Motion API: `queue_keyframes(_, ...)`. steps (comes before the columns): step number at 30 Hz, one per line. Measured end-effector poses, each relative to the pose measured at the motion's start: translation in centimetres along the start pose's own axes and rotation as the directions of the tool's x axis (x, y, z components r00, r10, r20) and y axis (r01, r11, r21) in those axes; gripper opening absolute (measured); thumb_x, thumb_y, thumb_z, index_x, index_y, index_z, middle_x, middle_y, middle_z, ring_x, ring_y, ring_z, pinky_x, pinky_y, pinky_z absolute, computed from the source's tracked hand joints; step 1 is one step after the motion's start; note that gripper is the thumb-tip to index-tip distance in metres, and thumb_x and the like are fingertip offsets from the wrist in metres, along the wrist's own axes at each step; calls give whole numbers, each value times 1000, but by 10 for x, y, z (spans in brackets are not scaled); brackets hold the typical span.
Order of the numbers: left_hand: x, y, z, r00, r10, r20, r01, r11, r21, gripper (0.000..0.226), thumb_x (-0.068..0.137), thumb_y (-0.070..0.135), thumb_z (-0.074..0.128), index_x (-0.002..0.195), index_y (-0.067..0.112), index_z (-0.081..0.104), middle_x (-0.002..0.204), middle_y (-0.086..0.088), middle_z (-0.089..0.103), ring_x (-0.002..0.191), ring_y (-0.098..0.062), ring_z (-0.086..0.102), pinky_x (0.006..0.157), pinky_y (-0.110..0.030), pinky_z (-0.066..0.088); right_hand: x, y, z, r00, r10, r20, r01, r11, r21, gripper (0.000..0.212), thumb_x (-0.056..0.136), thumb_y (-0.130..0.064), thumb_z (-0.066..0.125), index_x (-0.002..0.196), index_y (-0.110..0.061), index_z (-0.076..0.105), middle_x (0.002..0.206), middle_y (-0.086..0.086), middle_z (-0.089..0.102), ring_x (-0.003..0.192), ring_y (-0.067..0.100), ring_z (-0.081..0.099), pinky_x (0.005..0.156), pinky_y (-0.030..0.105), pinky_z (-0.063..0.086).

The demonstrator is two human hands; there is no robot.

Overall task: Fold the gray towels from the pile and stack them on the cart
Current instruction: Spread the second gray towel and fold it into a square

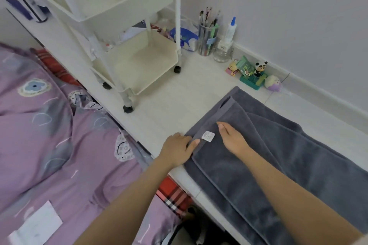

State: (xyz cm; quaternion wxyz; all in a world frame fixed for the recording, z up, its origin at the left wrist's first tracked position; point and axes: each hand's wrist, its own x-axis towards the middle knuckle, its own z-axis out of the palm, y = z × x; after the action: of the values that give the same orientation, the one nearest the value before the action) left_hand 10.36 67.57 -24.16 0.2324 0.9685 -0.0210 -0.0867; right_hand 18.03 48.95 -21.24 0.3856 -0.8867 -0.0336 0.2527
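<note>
A gray towel (249, 161) lies partly folded on the white ledge (159, 113), with a small white label (208, 136) near its left edge. My left hand (177, 150) pinches the towel's left edge, thumb on top beside the label. To the right of the label, my right hand (232, 138) rests flat on the towel with straight fingers. More gray towel (318, 145) spreads underneath toward the right. The white cart (127, 45) stands on the ledge behind, and the trays I can see hold no towels.
A pen cup (207, 38), a glue bottle (230, 30), a glass jar (222, 55) and small toys (254, 73) line the wall (298, 16). A purple patterned bedspread (49, 145) fills the left. A red plaid cloth (173, 195) shows below the ledge.
</note>
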Motion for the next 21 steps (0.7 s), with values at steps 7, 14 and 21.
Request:
queue_keyframes(7,-22,-13,-7,950,-310,23,308,928,-211,61,93,63,22,65,22,58,74,7,58,88,-15,47,82,-33,21,8,-5,7,995,-102,18,103,962,-253,42,102,-35,26,136,-17,43,129,7,57,120,25,48,97,38,41)
queue_keyframes(14,-4,19,-3,888,-456,60,399,698,-594,35,86,42,64,68,20,45,64,11,46,66,-13,45,65,-23,35,35,-14,5,937,-335,101,348,855,-385,38,102,-30,30,136,-26,46,142,-4,45,132,20,36,109,34,25)
queue_keyframes(21,-26,29,-19,883,-469,-16,303,596,-743,30,95,26,53,70,15,42,64,7,41,60,-6,38,54,-14,32,56,-37,-19,813,-353,464,583,516,-628,38,103,-35,19,101,-32,57,96,-6,61,108,15,45,111,35,8)
